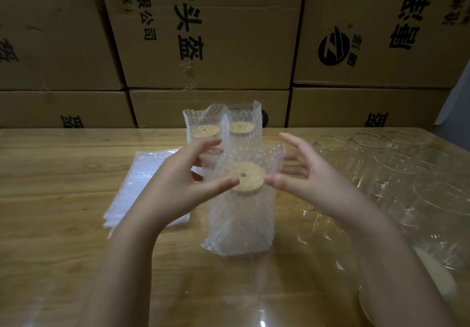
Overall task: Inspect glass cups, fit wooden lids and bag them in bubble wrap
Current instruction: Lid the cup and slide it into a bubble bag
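A glass cup in a bubble-wrap bag [240,220] stands upright at the table's middle, and its round wooden lid [246,177] with a small hole shows through the bag's open top. My left hand [183,181] and my right hand [312,179] flank the bag top with fingers spread and relaxed. Both thumb tips touch the wrap beside the lid's rim. Behind stand two more bagged, lidded cups [204,131] [243,125].
A flat stack of bubble-wrap bags [142,181] lies to the left. Several bare glass cups [396,164] crowd the table's right side. A pale wooden lid pile [432,273] lies blurred at the lower right. Stacked cardboard boxes [208,47] wall off the back.
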### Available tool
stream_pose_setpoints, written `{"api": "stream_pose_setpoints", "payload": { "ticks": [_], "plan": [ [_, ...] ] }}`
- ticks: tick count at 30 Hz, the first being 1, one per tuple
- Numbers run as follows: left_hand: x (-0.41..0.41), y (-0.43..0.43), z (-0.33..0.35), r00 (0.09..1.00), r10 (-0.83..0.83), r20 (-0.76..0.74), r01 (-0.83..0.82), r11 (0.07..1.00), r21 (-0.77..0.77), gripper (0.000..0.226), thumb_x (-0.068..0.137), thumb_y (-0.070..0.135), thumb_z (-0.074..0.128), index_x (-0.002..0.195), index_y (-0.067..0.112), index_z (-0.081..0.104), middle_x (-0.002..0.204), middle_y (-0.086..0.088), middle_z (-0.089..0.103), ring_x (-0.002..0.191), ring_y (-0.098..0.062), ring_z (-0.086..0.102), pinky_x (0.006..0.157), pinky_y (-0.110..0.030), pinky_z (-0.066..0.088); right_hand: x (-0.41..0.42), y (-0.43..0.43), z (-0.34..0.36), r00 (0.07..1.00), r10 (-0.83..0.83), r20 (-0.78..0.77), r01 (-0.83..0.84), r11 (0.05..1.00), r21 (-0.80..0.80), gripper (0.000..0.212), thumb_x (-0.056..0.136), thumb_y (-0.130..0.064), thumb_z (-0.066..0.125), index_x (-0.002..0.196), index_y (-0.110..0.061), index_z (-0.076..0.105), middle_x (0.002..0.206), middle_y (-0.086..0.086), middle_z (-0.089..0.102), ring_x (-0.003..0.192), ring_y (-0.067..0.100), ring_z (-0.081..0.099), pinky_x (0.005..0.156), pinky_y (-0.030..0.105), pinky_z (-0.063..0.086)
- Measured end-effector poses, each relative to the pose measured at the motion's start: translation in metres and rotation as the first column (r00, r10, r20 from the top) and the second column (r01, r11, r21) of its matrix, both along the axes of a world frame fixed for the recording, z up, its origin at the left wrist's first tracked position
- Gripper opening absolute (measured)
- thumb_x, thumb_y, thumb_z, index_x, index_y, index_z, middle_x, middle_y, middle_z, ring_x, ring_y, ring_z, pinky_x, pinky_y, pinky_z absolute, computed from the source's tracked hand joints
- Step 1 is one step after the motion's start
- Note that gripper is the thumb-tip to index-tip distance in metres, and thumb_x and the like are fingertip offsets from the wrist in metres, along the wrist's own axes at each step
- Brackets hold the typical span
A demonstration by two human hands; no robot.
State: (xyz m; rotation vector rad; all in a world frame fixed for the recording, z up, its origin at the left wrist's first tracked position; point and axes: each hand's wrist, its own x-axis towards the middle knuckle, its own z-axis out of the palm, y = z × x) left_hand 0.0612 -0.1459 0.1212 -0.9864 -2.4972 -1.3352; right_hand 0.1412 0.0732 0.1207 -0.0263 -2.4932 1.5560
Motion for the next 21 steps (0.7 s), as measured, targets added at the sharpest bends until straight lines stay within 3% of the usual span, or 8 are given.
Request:
{"api": "stream_pose_setpoints", "payload": {
  "ticks": [2,5,11,13,15,16,18,21],
  "plan": [
    [-0.001,0.002,-0.001,1.000,0.017,-0.006,-0.016,0.998,0.053,0.051,0.066,0.052,0.073,0.114,0.045,0.056,0.097,0.024,0.065,0.088,0.003,0.061,0.075,-0.019,0.053,-0.004,-0.004,-0.004,0.996,-0.077,-0.045,0.078,0.997,0.014,0.064,0.066,-0.050,0.077,0.124,-0.047,0.049,0.116,-0.023,0.056,0.105,-0.002,0.057,0.088,0.031,0.051],
    [-0.004,0.001,-0.003,0.998,0.057,0.002,-0.057,0.994,0.090,0.028,0.078,0.024,0.076,0.099,0.037,0.064,0.082,0.010,0.070,0.079,-0.007,0.066,0.078,-0.032,0.056,-0.008,-0.006,-0.007,0.978,-0.155,-0.141,0.146,0.987,-0.073,0.013,0.081,-0.024,0.074,0.091,-0.029,0.067,0.094,-0.012,0.071,0.087,0.004,0.066,0.083,0.028,0.053],
    [-0.007,0.003,-0.004,0.996,0.090,0.008,-0.090,0.986,0.141,0.005,0.083,0.017,0.073,0.083,0.022,0.072,0.076,0.001,0.071,0.078,-0.018,0.067,0.075,-0.029,0.053,-0.012,-0.002,-0.013,0.937,-0.238,-0.256,0.213,0.970,-0.120,0.011,0.086,-0.016,0.069,0.082,-0.027,0.068,0.080,-0.018,0.068,0.075,-0.003,0.062,0.065,0.009,0.048],
    [-0.009,0.004,-0.005,0.995,0.096,0.018,-0.098,0.979,0.179,0.005,0.083,0.018,0.072,0.082,0.022,0.073,0.078,-0.001,0.071,0.079,-0.021,0.065,0.074,-0.030,0.052,-0.018,-0.003,-0.018,0.933,-0.247,-0.261,0.202,0.961,-0.189,0.010,0.087,-0.018,0.068,0.085,-0.028,0.068,0.082,-0.016,0.069,0.078,-0.001,0.063,0.070,0.011,0.050],
    [-0.012,0.002,-0.007,0.996,0.076,0.036,-0.082,0.972,0.222,0.006,0.081,0.028,0.074,0.086,0.031,0.071,0.083,0.007,0.071,0.080,-0.010,0.065,0.067,-0.021,0.052,-0.026,-0.005,-0.028,0.940,-0.264,-0.217,0.184,0.926,-0.328,0.005,0.088,-0.027,0.065,0.093,-0.030,0.066,0.089,-0.013,0.070,0.086,0.002,0.065,0.079,0.021,0.053],
    [-0.015,0.000,-0.009,0.997,0.029,0.074,-0.045,0.974,0.223,0.018,0.077,0.039,0.076,0.093,0.036,0.069,0.091,0.014,0.071,0.085,-0.003,0.064,0.070,-0.016,0.050,-0.031,-0.007,-0.036,0.944,-0.278,-0.178,0.190,0.898,-0.398,0.011,0.089,-0.035,0.063,0.098,-0.030,0.065,0.095,-0.011,0.070,0.091,0.005,0.066,0.085,0.028,0.053],
    [-0.024,-0.007,-0.018,0.956,-0.147,0.252,0.117,0.985,0.130,0.067,0.060,0.061,0.079,0.121,0.045,0.056,0.116,0.021,0.065,0.108,0.003,0.059,0.087,-0.021,0.050,-0.041,-0.014,-0.054,0.941,-0.321,-0.110,0.226,0.834,-0.504,0.026,0.091,-0.047,0.054,0.108,-0.029,0.064,0.105,-0.009,0.070,0.101,0.011,0.065,0.092,0.034,0.051],
    [-0.029,-0.006,-0.039,0.852,-0.283,0.441,0.377,0.915,-0.141,0.114,0.049,0.067,0.082,0.145,0.039,0.027,0.140,0.020,0.047,0.124,0.005,0.047,0.100,-0.019,0.044,-0.047,-0.034,-0.086,0.896,-0.435,-0.092,0.299,0.742,-0.599,0.028,0.096,-0.042,0.046,0.107,-0.025,0.066,0.102,-0.010,0.072,0.097,0.008,0.066,0.084,0.025,0.053]
  ]
}}
